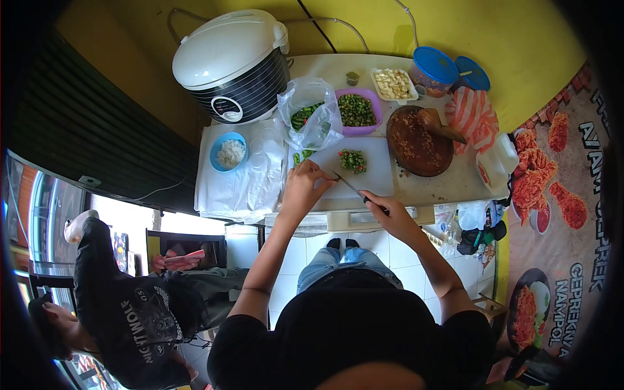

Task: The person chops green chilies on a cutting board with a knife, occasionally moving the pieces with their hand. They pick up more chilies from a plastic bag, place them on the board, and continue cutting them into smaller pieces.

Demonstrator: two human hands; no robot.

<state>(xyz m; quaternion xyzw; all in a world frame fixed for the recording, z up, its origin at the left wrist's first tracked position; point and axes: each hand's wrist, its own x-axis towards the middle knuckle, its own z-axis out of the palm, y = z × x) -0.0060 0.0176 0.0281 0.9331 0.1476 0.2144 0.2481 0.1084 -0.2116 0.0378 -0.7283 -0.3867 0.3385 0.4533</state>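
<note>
My right hand (388, 213) grips the dark handle of a knife (350, 186), its blade slanting up and left over a white cutting board (380, 170). Near the blade's tip, the fingers of my left hand (304, 186) are pinched together on something small at the board's left side; what it is stays mostly hidden. A pile of chopped green chilies (352, 161) with red bits lies just beyond the knife. Whole green chilies (303, 156) lie at the board's upper left, below a clear plastic bag (311, 117) with more green chilies in it.
A purple tub (378, 112) of chopped green pieces stands behind the board. To its right are a stone mortar (416, 153) with a pestle (440, 126) and a tray of peeled garlic (393, 84). A rice cooker (231, 62) and blue bowl (221, 162) stand left. Another person (140, 305) is at lower left.
</note>
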